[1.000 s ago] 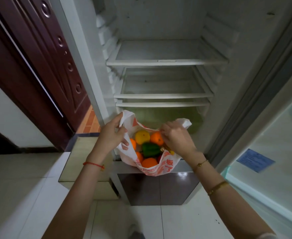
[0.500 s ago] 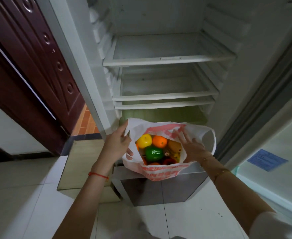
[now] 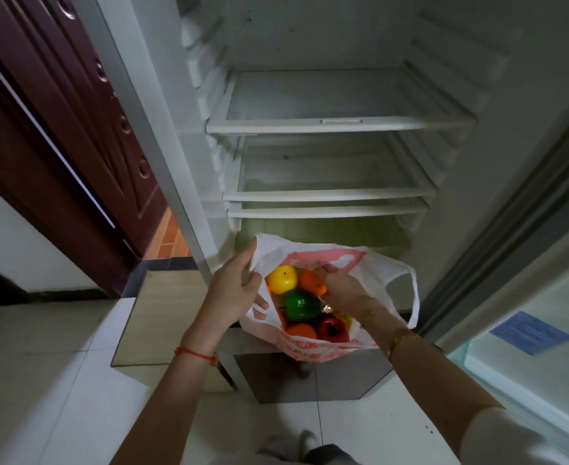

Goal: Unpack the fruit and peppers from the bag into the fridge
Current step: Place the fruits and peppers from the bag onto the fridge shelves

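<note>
Your right hand (image 3: 340, 290) curled over the orange fruit (image 3: 311, 281) inside the upward-open bag (image 3: 390, 273), left hand (image 3: 234, 290) gripping its left rim.

Both forearms reach forward and down. The left hand (image 3: 234, 290) grips the bag's (image 3: 313, 352) left edge, fingers curled over it. The right hand (image 3: 341, 290) reaches inside the bag, fingers curled around an orange fruit (image 3: 311, 282).

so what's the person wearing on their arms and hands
Bare hands, no gloves. The left hand has a thin red string bracelet at the wrist. The right hand has two gold bracelets on the forearm, with a white sleeve higher up.
</note>
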`<state>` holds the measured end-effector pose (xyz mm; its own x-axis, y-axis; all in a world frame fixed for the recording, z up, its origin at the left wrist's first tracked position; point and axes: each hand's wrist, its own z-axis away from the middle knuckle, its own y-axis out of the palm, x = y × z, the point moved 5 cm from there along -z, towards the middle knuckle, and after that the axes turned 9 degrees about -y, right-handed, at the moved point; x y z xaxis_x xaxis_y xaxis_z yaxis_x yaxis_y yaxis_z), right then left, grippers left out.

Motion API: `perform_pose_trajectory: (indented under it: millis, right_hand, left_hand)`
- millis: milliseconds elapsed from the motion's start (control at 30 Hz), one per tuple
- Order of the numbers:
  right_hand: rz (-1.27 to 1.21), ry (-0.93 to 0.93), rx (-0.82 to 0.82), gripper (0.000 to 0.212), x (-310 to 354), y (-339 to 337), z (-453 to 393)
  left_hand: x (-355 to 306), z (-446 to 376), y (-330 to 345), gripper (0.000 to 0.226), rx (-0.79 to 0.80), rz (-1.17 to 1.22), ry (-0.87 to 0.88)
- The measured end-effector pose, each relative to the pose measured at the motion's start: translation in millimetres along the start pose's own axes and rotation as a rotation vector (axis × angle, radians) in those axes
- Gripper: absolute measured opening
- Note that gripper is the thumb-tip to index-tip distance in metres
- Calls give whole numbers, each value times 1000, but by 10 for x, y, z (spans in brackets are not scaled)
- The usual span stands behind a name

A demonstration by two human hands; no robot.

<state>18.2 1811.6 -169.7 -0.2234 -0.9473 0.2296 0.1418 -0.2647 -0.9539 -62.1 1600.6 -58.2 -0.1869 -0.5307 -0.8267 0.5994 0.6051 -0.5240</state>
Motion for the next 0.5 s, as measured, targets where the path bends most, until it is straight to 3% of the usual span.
perform_pose_trajectory:
  millis: [167, 500]
  right_hand:
    - [64, 13, 54, 83, -96, 87, -159]
    - [173, 59, -101, 70, -193, 214, -277]
  left_hand:
    - [-9, -48, 34, 64, -2, 22, -15]
    - [-23, -125, 69, 62, -4, 71, -22]
